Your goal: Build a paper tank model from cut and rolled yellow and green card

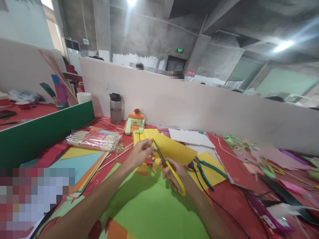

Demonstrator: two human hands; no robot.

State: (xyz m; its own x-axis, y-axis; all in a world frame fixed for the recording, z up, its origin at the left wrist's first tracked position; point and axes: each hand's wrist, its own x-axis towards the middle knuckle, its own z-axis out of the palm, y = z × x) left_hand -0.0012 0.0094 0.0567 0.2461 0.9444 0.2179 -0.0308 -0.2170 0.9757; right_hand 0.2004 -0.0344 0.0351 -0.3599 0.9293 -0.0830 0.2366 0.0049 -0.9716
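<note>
My right hand (173, 171) is closed around a pair of scissors (177, 177) with yellow handles. Their dark blades point up and left, towards the fingers of my left hand (143, 151). Those fingers are pinched together; whatever they hold, if anything, is too small to make out. Behind the blades lies a yellow sheet of paper (174, 146). Below both hands spreads a large green sheet (154, 205), with small orange and yellow scraps at its far edge. Teal-handled pliers (206, 171) rest on yellow paper to the right of my right hand.
A paper model (135, 122) in orange and pale green stands by a water bottle (116, 109). Wrapped sticks (93, 140) lie on coloured sheets at left. A white partition (154, 96) borders the table's back. Paper scraps (245, 146), cords and a purple glue gun (270, 214) are at right.
</note>
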